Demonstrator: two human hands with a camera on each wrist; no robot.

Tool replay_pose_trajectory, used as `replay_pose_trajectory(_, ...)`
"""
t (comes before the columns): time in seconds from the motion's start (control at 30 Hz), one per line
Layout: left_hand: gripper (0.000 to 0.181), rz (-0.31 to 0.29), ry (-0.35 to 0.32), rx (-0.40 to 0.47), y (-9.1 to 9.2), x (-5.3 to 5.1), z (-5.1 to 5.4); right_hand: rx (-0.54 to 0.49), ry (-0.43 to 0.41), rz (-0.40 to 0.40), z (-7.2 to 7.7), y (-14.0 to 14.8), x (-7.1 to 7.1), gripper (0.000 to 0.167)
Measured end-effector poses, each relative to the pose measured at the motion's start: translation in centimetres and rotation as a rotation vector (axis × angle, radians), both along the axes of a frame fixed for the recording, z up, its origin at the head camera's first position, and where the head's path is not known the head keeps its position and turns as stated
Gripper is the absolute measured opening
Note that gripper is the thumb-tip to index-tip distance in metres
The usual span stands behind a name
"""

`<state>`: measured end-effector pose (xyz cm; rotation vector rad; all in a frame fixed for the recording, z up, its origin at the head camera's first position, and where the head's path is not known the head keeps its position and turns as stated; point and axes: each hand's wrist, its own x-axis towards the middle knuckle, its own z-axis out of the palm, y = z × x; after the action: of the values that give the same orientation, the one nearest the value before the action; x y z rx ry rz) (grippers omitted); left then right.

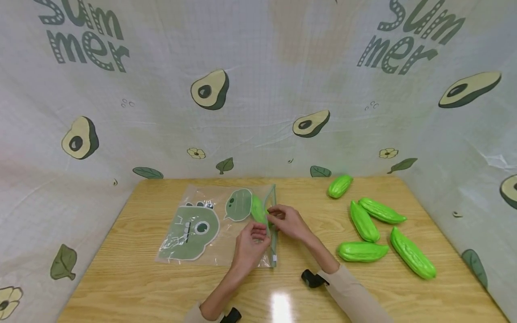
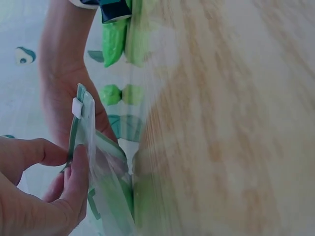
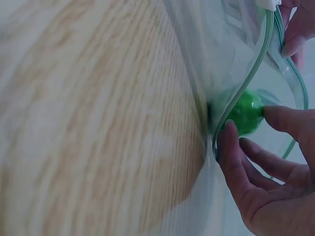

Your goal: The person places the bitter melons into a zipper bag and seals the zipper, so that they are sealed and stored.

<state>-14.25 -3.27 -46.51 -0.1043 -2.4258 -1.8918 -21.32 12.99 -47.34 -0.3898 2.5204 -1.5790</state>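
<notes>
A clear zip bag (image 1: 218,244) with green cartoon prints lies flat in the head view, its zip edge on the right. One ridged green vegetable (image 1: 257,209) is inside by the mouth. The left hand (image 1: 251,246) pinches the zip edge between thumb and fingers, near the white slider (image 2: 77,108) in the left wrist view. At the parted mouth, the right hand (image 1: 288,222) holds the vegetable's end; the right wrist view shows its thumb on the green tip (image 3: 247,114) and its fingers below, against the bag's edge.
Several green vegetables (image 1: 363,252) lie on the right side of the wooden table (image 1: 137,278), one of them (image 1: 339,186) farther back. A printed cloth (image 1: 250,134) hangs behind the table and along both sides. Dark wrist devices (image 1: 313,278) sit near the sleeves.
</notes>
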Motion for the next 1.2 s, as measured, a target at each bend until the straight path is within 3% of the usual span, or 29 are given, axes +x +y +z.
replay_pose_trajectory(0.3,0.029,-0.007,-0.001,0.046,-0.1,0.0,-0.5,-0.024,-0.007,0.061,-0.1,-0.4,-0.9,0.033)
replay_pose_trajectory(0.73,0.030,-0.020,0.012,0.044,-0.1,-0.1,-0.3,0.072,0.058,0.080,0.6,-1.2,-1.8,0.026)
replay_pose_trajectory(1.2,0.027,-0.046,0.021,0.031,-0.4,-0.1,0.2,0.060,0.002,0.074,0.5,-1.8,-2.4,0.039)
